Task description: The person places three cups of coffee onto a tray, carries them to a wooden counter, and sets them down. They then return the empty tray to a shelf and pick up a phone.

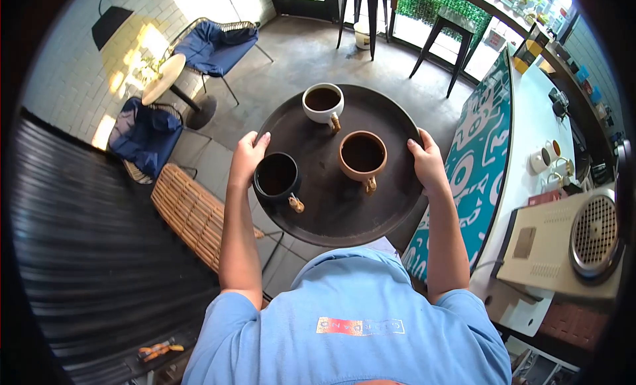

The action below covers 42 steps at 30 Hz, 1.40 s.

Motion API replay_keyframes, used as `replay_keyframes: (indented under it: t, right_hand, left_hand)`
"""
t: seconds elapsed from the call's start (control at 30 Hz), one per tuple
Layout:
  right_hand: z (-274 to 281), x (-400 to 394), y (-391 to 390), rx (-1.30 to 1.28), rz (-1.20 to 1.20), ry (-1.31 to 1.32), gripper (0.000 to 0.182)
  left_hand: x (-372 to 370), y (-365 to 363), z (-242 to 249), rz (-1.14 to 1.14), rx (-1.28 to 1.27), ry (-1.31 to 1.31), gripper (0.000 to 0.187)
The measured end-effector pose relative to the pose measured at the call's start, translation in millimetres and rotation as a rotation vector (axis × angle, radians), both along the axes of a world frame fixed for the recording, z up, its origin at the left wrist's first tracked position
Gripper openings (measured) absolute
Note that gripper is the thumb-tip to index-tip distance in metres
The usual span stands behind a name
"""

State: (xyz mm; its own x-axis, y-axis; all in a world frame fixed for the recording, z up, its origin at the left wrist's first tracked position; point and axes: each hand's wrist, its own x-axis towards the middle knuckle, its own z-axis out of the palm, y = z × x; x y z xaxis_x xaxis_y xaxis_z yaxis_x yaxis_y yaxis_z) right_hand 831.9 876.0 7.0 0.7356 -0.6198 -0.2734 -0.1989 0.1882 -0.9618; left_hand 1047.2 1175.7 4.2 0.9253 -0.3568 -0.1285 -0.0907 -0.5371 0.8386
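Observation:
I carry a round dark tray (pixel 371 113) level in front of my chest. My left hand (pixel 247 156) grips its left rim and my right hand (pixel 427 161) grips its right rim. Three full cups of coffee stand on it: a white cup (pixel 322 102) at the far side, a terracotta cup (pixel 362 154) in the middle right, and a black cup (pixel 277 176) beside my left hand. Each cup has a wooden handle pointing toward me.
A white counter (pixel 530 130) with a teal patterned front runs along my right, holding small cups (pixel 546 158) and a machine (pixel 563 242). On the left stand a wicker bench (pixel 189 213), two blue chairs (pixel 215 46) and a small round table (pixel 163 79). Bar stools (pixel 364 7) stand ahead.

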Motion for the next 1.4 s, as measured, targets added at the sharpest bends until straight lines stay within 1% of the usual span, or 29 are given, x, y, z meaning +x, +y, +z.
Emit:
replay_keyframes:
  t: [0.1, 0.2, 0.3, 0.4, 0.5, 0.6, 0.67, 0.73, 0.77, 0.8, 0.93, 1.0, 1.07, 1.1, 1.2, 1.27, 1.33, 1.37, 1.4]
  right_hand:
    - [-5.0, 27.5, -33.4, 0.024, -0.026, -0.006, 0.033]
    - [-1.9, 61.2, -70.1, -0.017, -0.063, -0.008, 0.033]
    - [3.7, 89.6, -104.1, -0.026, -0.093, 0.073, 0.033]
    - [-3.1, 120.9, -140.2, -0.057, -0.14, 0.051, 0.033]
    - [-11.8, 152.8, -176.8, -0.058, -0.193, 0.01, 0.032]
    - [-22.2, 180.5, -217.0, -0.113, -0.231, 0.066, 0.035]
    - [-18.0, 203.9, -237.4, -0.122, -0.296, 0.056, 0.035]
    - [-8.1, 226.9, -254.0, -0.126, -0.361, 0.072, 0.033]
    - [-13.3, 232.1, -265.5, -0.12, -0.367, 0.076, 0.034]
    - [-10.0, 242.4, -277.9, -0.128, -0.376, 0.074, 0.034]
    - [-3.9, 277.9, -322.2, -0.127, -0.472, 0.111, 0.033]
    - [-6.7, 287.8, -348.9, -0.101, -0.495, 0.106, 0.033]
    - [-3.9, 299.7, -375.2, -0.107, -0.521, 0.133, 0.034]
    - [1.9, 308.0, -386.0, -0.125, -0.549, 0.173, 0.033]
    - [2.0, 319.2, -431.8, -0.142, -0.587, 0.182, 0.033]
    - [-0.9, 322.2, -464.4, -0.149, -0.612, 0.184, 0.033]
    - [-4.9, 325.4, -505.4, -0.17, -0.623, 0.186, 0.033]
    - [-14.4, 322.2, -530.1, -0.165, -0.615, 0.142, 0.032]
    - [-14.6, 323.9, -547.7, -0.157, -0.622, 0.145, 0.032]
  left_hand:
    - [25.6, -42.5, -2.9, -0.001, -0.002, 0.022, 0.039]
    - [70.5, -86.9, -4.1, -0.031, 0.021, 0.016, 0.039]
    - [110.0, -129.1, -12.6, -0.071, 0.045, 0.036, 0.038]
    - [157.1, -177.1, -19.5, -0.104, 0.037, 0.042, 0.037]
    - [210.1, -224.0, -30.8, -0.187, 0.032, 0.096, 0.033]
    - [252.5, -276.8, -29.8, -0.312, 0.015, 0.156, 0.028]
    - [288.4, -311.9, -29.7, -0.377, -0.08, 0.223, 0.025]
    - [316.6, -347.4, -22.7, -0.423, -0.088, 0.197, 0.024]
    - [328.3, -365.6, -26.9, -0.473, -0.055, 0.173, 0.023]
    - [344.8, -383.4, -27.3, -0.497, -0.086, 0.217, 0.022]
    - [403.7, -452.0, -28.3, -0.614, -0.069, 0.205, 0.021]
    - [416.1, -487.3, -24.4, -0.663, -0.05, 0.201, 0.02]
    - [422.2, -524.9, -8.5, -0.679, -0.087, 0.279, 0.021]
    - [433.1, -544.9, -11.1, -0.723, -0.073, 0.221, 0.021]
    - [445.6, -604.2, -14.1, -0.758, -0.126, 0.246, 0.022]
    - [452.8, -647.8, -25.1, -0.764, -0.145, 0.26, 0.021]
    - [465.2, -692.4, -28.0, -0.802, -0.066, 0.195, 0.02]
    - [480.3, -719.5, -48.0, -0.826, -0.073, 0.103, 0.021]
    - [480.5, -739.7, -43.5, -0.833, -0.065, 0.106, 0.021]
